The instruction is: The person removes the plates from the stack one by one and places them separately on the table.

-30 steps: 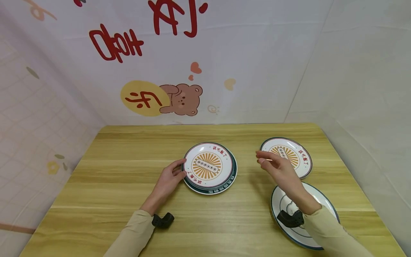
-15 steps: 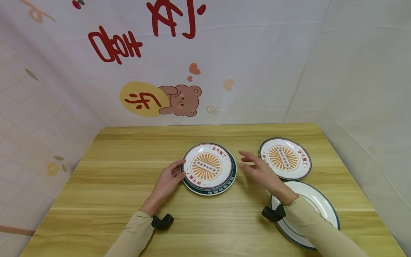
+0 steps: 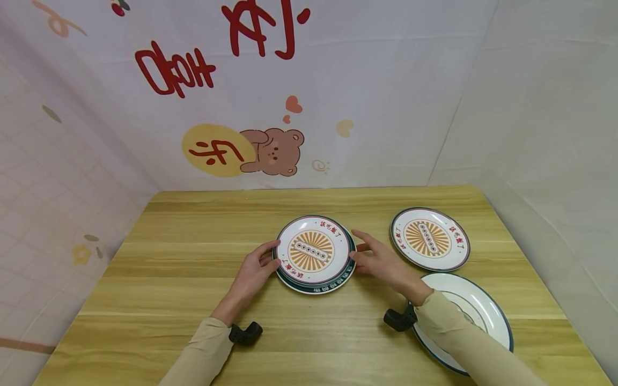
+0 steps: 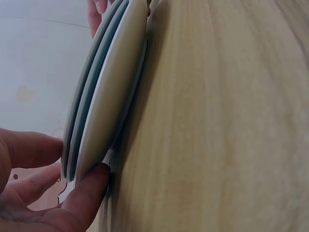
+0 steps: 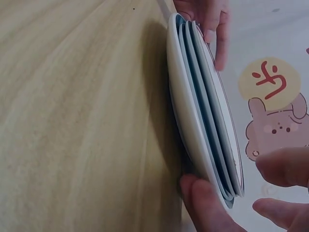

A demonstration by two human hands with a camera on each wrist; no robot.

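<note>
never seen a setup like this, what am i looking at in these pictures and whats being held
No machine, just a person's two bare hands. The wide picture is from a camera on the head, the two sideways close-ups from one on each wrist. On the wooden table sits a stack of plates; to its right lie a patterned plate and a larger plate, partly hidden by the right sleeve. The left hand grips the stack's left edge; the right hand is at the opposite edge, two fingertips clear of it.

Plate stack: before you on the table
Far plate: right of it
Near plate: your near right
</note>
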